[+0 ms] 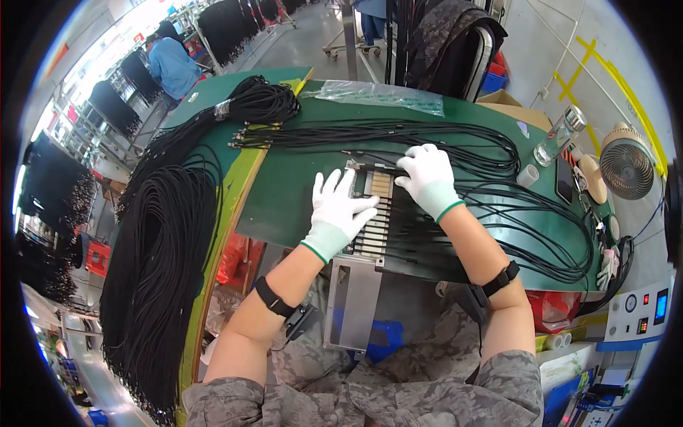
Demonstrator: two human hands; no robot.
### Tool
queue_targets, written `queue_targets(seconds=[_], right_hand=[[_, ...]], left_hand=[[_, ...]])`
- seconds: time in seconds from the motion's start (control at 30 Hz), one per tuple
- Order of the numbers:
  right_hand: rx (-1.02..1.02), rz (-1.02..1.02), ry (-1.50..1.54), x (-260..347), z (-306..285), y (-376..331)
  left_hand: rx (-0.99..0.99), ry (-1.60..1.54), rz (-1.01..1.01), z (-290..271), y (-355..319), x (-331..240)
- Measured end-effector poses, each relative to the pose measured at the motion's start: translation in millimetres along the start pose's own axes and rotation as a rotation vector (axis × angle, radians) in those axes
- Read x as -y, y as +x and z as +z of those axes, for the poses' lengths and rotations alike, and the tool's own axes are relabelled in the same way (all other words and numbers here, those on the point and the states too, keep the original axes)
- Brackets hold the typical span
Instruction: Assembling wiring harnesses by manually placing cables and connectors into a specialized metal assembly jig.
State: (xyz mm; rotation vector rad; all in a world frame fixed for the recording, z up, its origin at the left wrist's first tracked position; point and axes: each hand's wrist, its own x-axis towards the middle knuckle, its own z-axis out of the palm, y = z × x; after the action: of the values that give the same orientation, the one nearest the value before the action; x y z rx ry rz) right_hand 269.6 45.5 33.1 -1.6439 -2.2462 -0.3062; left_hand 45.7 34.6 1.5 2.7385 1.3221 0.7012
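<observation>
At the slotted fixture (373,235) are both gloved hands (337,208) (430,175), panel (635,319) print illegible

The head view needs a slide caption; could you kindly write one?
Left hand and right hand, both white-gloved, at a slotted rectangular fixture, with long black cables across a dark green table.

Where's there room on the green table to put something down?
The biggest bare patch is green tabletop between the yellow strip and the left hand. A smaller one lies just right of the clear plastic sheet, beyond the row of black cables. It's crowded right of the slotted fixture, where cables fan out, and around the bottle and fan.
</observation>
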Motion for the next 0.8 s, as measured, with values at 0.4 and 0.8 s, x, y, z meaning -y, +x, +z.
queue_targets(seconds=[0.4,0.8], right_hand=[[-0.04,-0.265,0.403,-19,-4,-3],[0.286,0.021,0.652,16,-31,-6]], left_hand=[[-0.379,-0.43,-0.181,-7,8,22],[-0.448,-0.601,-0.173,-10,-1,17]])
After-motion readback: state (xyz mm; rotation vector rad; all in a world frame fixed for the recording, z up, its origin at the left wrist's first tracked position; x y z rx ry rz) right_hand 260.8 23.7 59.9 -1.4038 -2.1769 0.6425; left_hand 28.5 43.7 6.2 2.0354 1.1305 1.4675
